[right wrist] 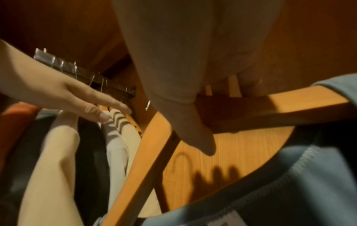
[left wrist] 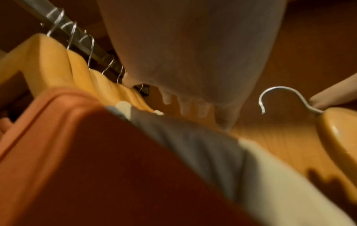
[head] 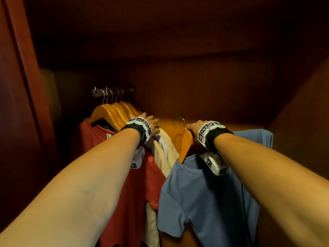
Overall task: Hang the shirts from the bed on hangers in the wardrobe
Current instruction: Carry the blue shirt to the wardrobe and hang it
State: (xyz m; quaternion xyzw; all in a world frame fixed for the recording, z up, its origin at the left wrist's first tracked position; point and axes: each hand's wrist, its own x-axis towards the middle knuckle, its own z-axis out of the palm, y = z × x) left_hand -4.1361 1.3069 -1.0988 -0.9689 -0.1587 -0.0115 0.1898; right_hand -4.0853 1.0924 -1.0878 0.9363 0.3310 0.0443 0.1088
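Observation:
My right hand point(head: 191, 127) grips the neck of a wooden hanger point(head: 186, 145) that carries a blue shirt point(head: 204, 193). Its metal hook point(head: 180, 120) hangs free in the air, right of the hung clothes and off the rail point(head: 114, 91). In the right wrist view my thumb and fingers point(right wrist: 193, 134) curl round the hanger point(right wrist: 139, 160) above the blue shirt's collar point(right wrist: 289, 175). My left hand point(head: 153, 125) lies with straight fingers against the hung cream shirt point(head: 163, 154), next to the red shirt point(head: 135, 184). The left wrist view shows those fingers point(left wrist: 193, 107) extended and the hook point(left wrist: 270, 97) to their right.
Several wooden hangers point(head: 115, 111) crowd the left end of the rail. The wardrobe's dark left wall point(head: 21, 104) and slanting right wall point(head: 302, 104) close in the space. The wooden back panel point(head: 195, 82) stands behind the hook.

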